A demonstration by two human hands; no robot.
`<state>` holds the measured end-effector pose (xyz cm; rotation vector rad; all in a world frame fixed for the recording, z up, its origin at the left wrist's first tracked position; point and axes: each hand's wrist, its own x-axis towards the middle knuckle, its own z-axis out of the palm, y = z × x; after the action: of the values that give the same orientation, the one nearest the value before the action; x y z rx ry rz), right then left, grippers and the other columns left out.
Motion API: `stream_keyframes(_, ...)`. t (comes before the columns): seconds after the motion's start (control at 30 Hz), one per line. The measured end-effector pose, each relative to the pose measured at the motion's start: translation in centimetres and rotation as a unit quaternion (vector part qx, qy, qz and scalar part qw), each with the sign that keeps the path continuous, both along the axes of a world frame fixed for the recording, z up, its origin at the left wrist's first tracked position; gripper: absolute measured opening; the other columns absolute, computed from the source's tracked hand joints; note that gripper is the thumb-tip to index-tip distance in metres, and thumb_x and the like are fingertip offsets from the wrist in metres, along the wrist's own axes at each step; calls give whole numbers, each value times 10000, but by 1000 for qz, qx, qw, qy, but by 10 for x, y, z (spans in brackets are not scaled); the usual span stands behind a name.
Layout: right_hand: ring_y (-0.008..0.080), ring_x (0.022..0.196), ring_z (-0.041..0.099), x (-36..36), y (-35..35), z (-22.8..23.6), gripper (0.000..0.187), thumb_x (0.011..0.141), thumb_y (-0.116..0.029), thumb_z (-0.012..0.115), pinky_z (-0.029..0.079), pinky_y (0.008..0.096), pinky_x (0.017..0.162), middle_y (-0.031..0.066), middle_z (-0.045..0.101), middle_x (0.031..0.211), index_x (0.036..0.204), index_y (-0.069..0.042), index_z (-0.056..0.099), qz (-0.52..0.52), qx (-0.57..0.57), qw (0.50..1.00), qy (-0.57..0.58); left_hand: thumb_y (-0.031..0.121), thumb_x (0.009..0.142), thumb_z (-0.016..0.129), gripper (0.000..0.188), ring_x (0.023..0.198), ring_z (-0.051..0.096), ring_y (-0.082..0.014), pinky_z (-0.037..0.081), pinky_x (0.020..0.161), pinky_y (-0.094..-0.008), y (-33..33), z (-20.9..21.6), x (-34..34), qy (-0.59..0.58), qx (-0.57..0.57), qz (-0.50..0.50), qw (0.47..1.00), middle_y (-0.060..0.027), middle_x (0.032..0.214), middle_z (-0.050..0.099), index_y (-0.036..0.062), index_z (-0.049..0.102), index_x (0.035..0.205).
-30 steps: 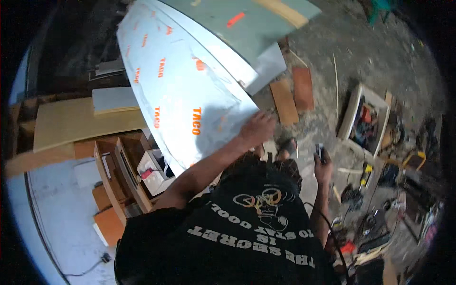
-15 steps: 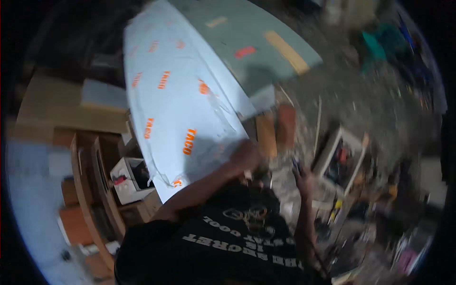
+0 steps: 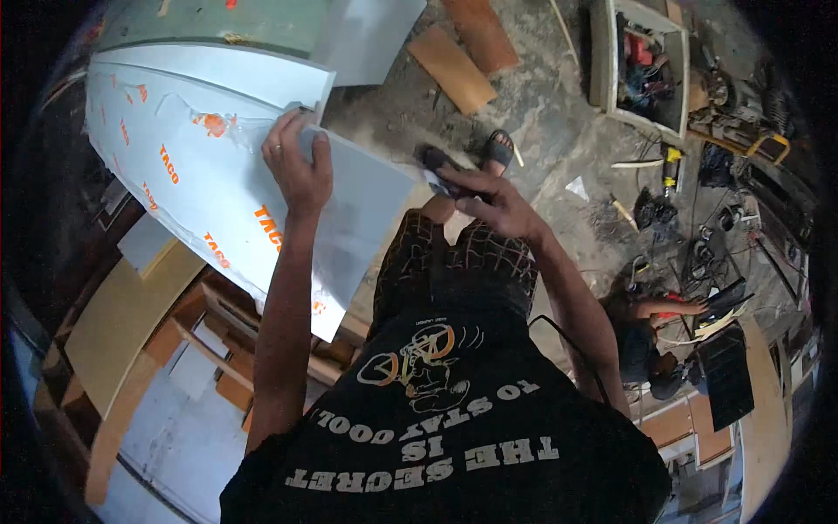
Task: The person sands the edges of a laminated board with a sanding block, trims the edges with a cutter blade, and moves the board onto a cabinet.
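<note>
A large white panel (image 3: 209, 175) with wrinkled clear film and orange print slants across the left side. My left hand (image 3: 297, 170) rests on it near its far right part, thumb apart from the fingers. Its fingertips touch the end of a raised white strip (image 3: 253, 77) along the panel's far side. To the right, past the panel's corner, my right hand (image 3: 506, 208) is closed round a small dark tool (image 3: 443, 185) with a pale part. The tool's exact kind is unclear, as the fingers cover much of it.
Beyond the panel lies a green board (image 3: 201, 22). Brown wood pieces (image 3: 454, 74) are on the floor ahead. A white-framed box (image 3: 602, 52) of tools stands far right, with a yellow tool (image 3: 671, 170) nearby. Another person's arm (image 3: 668, 307) shows at right. Wooden frames (image 3: 113, 437) stand at left.
The view has turned, and the panel now lies more across it. My left hand, blurred before, is now plainly over the panel's far part. My right hand has come nearer the panel's corner.
</note>
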<state>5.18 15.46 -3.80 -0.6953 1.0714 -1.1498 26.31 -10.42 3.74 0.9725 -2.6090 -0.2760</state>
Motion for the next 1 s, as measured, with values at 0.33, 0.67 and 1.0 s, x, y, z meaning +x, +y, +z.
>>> stream_keyframes(0.33, 332, 1138, 634, -18, -32, -9, 486, 893, -143, 597, 503, 437, 999, 194, 654, 1227, 1374, -91, 640, -1, -193, 969, 157, 195, 936, 596, 323, 1264, 486, -305, 290, 1099, -483, -1, 0, 6, -37, 10, -5, 999, -154, 1297, 611, 18, 620, 1206)
stream_keyframes(0.67, 328, 1080, 653, -37, -63, -15, 505, 835, -139, 640, 513, 444, 951, 163, 662, 1213, 1330, -221, 699, 97, -308, 901, 289, 190, 962, 586, 312, 1244, 519, -301, 287, 1106, -459, -3, -4, 10, -42, -12, 9, 999, -145, 1304, 625, 32, 621, 1229)
stream_keyframes(1.0, 301, 1038, 648, -55, -72, -22, 471, 851, -205, 680, 502, 441, 919, 133, 671, 1202, 1318, -256, 707, 135, -360, 832, 401, 195, 943, 582, 338, 1244, 520, -329, 288, 1106, -464, -3, -4, 9, -48, -3, 12, 999, -174, 1295, 627, 13, 625, 1225)
